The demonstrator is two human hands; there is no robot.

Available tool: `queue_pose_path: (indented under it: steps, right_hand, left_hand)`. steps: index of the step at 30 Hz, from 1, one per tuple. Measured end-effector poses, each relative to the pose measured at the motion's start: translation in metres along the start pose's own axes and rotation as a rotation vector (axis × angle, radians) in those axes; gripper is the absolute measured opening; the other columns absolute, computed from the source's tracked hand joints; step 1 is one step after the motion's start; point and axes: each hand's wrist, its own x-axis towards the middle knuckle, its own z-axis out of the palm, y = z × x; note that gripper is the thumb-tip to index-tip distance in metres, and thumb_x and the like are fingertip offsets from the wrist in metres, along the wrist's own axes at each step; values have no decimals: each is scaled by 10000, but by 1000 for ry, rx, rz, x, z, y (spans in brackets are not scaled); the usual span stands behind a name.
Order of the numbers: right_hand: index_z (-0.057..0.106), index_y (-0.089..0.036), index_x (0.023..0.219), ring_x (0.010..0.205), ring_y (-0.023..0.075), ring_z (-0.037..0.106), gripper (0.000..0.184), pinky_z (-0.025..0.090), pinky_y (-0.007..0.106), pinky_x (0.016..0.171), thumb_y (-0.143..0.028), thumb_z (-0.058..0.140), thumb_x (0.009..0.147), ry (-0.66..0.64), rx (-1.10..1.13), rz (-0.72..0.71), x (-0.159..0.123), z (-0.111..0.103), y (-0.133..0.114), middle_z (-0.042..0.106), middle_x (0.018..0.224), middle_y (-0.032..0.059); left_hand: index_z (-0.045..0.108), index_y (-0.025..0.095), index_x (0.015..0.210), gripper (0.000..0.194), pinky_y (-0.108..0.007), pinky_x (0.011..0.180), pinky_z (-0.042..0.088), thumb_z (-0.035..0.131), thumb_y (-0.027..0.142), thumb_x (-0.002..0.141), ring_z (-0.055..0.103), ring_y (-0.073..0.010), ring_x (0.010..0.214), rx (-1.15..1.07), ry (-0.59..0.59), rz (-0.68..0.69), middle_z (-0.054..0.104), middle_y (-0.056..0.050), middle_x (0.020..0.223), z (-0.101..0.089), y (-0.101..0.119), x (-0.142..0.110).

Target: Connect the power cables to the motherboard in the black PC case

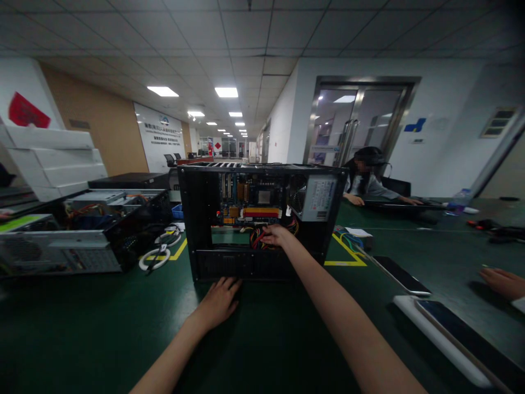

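Note:
A black computer case [223,266] stands on the green table with its side open towards me. Inside it sit a motherboard [229,189] with red and yellow slots, and a power supply [322,196] at the upper right. My right hand [279,235] reaches into the opening, its fingers closed on a bundle of coloured cables [256,239] below the motherboard. The ends of the bundle cannot be made out. My left hand [220,302] lies on the table with fingers spread, the fingertips at the case's lower front edge.
Another opened computer case [118,241] stands on the left, with a coiled white cable [155,258] beside it. Phone-like slabs [402,274] lie on the right. A person [369,175] works at the far right, and another person's hand [502,284] rests at the right edge.

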Motion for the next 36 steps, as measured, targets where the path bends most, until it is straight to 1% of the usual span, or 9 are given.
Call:
queue_pose_path:
  steps: [4,7,11,16,18,21,28,32,36]
  right_hand:
    - [409,-152,760,714,131,572,98,502,307,610,-73,448,803,1,62,98,3,-3,-1,481,684,-1]
    - [416,-147,764,769,145,570,74,511,306,598,-95,429,816,-2,62,145,5,-3,-2,477,731,17]
    - [416,-145,789,788,161,578,43,523,324,589,-117,424,821,1,73,157,10,-3,-3,461,742,18]
    - [409,-137,775,845,173,568,61,513,349,653,-90,422,812,1,131,165,13,-5,-3,483,816,48]
    - [408,-136,772,845,169,566,64,506,355,674,-86,428,808,-2,150,165,12,-6,-3,492,839,58]
    - [407,-136,763,817,156,566,78,503,341,674,-73,424,806,-4,159,150,11,-5,-3,500,816,56]
    - [393,-144,744,719,125,557,94,504,289,596,-87,410,817,8,103,106,15,-4,0,485,743,32]
    - [393,-151,760,701,126,557,85,507,296,583,-87,422,807,27,83,92,19,-5,1,479,734,24]
    - [406,-149,762,706,127,559,94,509,306,595,-72,384,811,8,123,97,21,-6,0,480,750,34]
  left_hand:
    - [311,234,1275,522,-397,924,303,420,251,765,335,-242,1147,-4,8,12,382,-63,1273,3,-2,0]
    - [306,233,1277,521,-396,921,305,418,251,768,331,-243,1149,-8,15,23,381,-65,1271,4,-3,0]
    - [318,226,1271,515,-393,922,307,424,251,767,339,-242,1142,-8,13,20,391,-67,1262,2,-1,0]
    - [316,217,1274,522,-387,918,314,430,255,766,349,-241,1133,7,16,27,392,-71,1261,2,-1,-1]
    - [314,211,1276,528,-387,920,312,435,253,764,344,-241,1136,10,18,31,390,-74,1263,2,-1,-1]
    - [313,203,1276,522,-387,921,310,429,250,768,335,-240,1142,7,13,34,389,-80,1263,2,-1,-1]
    - [314,208,1276,530,-391,918,312,429,243,760,339,-238,1135,13,14,22,391,-74,1261,1,2,-1]
    - [312,219,1275,529,-392,916,313,427,252,761,345,-239,1131,9,19,22,392,-68,1261,1,1,-1]
    - [315,213,1273,522,-396,920,307,422,259,764,341,-242,1137,-2,20,25,387,-71,1267,2,0,-1]
